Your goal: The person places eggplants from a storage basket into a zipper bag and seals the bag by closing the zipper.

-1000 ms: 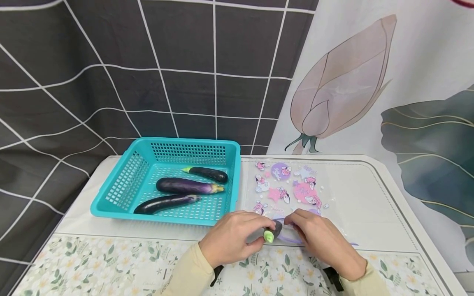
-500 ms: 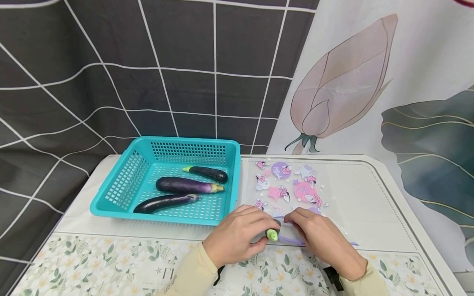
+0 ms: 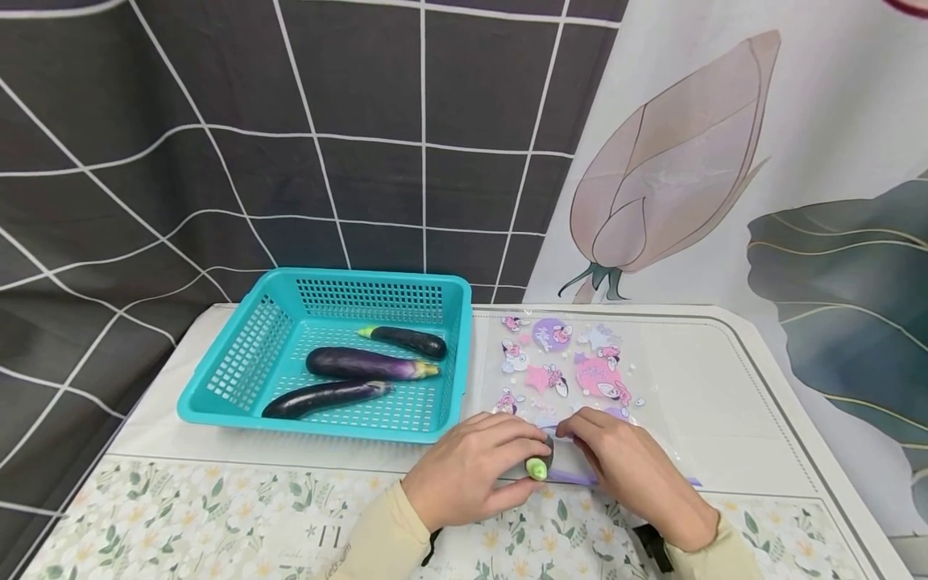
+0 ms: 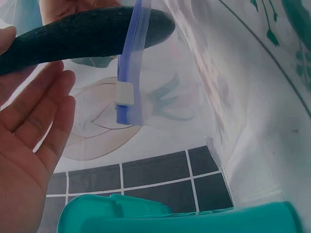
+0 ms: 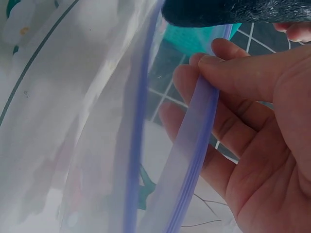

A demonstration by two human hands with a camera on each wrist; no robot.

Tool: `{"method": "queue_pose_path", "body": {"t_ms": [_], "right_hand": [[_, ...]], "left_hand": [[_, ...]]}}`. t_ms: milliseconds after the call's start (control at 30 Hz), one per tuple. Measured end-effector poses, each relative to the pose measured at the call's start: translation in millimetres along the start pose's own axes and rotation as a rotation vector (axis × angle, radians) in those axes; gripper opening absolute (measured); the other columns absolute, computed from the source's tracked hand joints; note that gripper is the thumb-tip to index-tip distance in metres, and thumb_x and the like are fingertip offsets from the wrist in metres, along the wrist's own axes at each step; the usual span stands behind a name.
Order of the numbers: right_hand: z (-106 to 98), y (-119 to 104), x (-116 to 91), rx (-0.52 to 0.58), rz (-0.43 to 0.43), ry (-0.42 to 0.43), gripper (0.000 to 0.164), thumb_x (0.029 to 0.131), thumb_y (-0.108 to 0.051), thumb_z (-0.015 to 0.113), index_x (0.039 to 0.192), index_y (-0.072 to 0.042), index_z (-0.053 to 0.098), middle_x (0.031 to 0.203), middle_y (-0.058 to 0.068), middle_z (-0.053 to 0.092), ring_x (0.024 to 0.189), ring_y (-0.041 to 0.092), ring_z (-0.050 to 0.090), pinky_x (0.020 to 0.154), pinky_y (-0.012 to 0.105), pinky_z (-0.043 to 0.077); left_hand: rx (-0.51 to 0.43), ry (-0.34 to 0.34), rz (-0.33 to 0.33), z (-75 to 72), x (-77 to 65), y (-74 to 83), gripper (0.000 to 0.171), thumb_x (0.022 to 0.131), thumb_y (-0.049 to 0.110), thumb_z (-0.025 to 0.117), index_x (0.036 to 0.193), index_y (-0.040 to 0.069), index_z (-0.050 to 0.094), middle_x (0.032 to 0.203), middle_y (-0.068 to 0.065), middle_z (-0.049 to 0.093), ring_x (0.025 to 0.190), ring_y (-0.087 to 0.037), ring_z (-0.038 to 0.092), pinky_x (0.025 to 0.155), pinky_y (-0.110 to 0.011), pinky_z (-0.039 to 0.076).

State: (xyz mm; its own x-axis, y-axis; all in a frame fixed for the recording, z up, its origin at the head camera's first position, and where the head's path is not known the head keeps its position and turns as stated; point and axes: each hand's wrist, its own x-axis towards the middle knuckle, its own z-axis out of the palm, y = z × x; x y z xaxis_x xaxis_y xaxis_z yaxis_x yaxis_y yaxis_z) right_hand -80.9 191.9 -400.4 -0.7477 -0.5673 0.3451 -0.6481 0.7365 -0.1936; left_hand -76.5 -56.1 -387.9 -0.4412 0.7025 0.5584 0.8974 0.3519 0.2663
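My left hand (image 3: 471, 471) grips a dark eggplant (image 4: 82, 39) with a bright green stem end, which points toward me in the head view. A clear zip bag (image 3: 536, 379) with pink and purple cartoon prints lies flat ahead of both hands. Its purple-edged mouth faces me, and a white slider (image 4: 125, 93) sits on one edge. The eggplant's blunt tip shows through the film, just inside the mouth. My right hand (image 3: 627, 463) pinches one lip of the mouth between thumb and fingers, holding it apart from the other lip.
Left of the bag stands a turquoise perforated basket (image 3: 246, 338) holding three eggplants (image 3: 362, 364). A floral cloth (image 3: 181, 515) covers the table's near part. Behind the table hang a dark grid-patterned curtain (image 3: 370, 185) and a white one with a flower print.
My left hand has shifted slightly right with the eggplant, bringing it closer to the right hand at the bag's mouth. The right hand keeps its place on the lip.
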Motion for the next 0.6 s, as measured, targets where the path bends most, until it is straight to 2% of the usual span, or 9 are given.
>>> {"method": "queue_pose_path", "body": {"t_ms": [200, 333, 600], "right_hand": [[-0.1, -0.1, -0.2, 0.004, 0.002, 0.007, 0.025, 0.085, 0.005, 0.071, 0.098, -0.016, 0.070, 0.093, -0.009, 0.067, 0.084, 0.007, 0.065, 0.067, 0.031, 0.058], [-0.2, 0.0, -0.5, 0.011, -0.010, 0.021, 0.025, 0.084, 0.005, 0.071, 0.098, -0.017, 0.070, 0.094, -0.010, 0.067, 0.085, 0.006, 0.065, 0.068, 0.031, 0.058], [-0.3, 0.6, -0.2, 0.022, -0.020, 0.033, 0.027, 0.085, 0.005, 0.071, 0.098, -0.018, 0.070, 0.094, -0.010, 0.067, 0.085, 0.004, 0.064, 0.068, 0.031, 0.057]], "left_hand": [[0.029, 0.066, 0.043, 2.0, -0.5, 1.3, 0.032, 0.088, 0.017, 0.075, 0.120, 0.012, 0.069, 0.116, 0.004, 0.070, 0.110, -0.007, 0.064, 0.106, -0.022, 0.044], [0.020, 0.098, 0.048, 3.2, -0.6, 1.9, 0.035, 0.087, 0.015, 0.075, 0.122, 0.011, 0.069, 0.112, 0.004, 0.072, 0.106, -0.005, 0.066, 0.103, -0.021, 0.046], [-0.012, 0.143, 0.057, 7.1, 0.5, 1.8, 0.031, 0.083, 0.008, 0.076, 0.112, 0.011, 0.065, 0.106, 0.004, 0.071, 0.102, -0.004, 0.067, 0.102, -0.018, 0.046]]}}
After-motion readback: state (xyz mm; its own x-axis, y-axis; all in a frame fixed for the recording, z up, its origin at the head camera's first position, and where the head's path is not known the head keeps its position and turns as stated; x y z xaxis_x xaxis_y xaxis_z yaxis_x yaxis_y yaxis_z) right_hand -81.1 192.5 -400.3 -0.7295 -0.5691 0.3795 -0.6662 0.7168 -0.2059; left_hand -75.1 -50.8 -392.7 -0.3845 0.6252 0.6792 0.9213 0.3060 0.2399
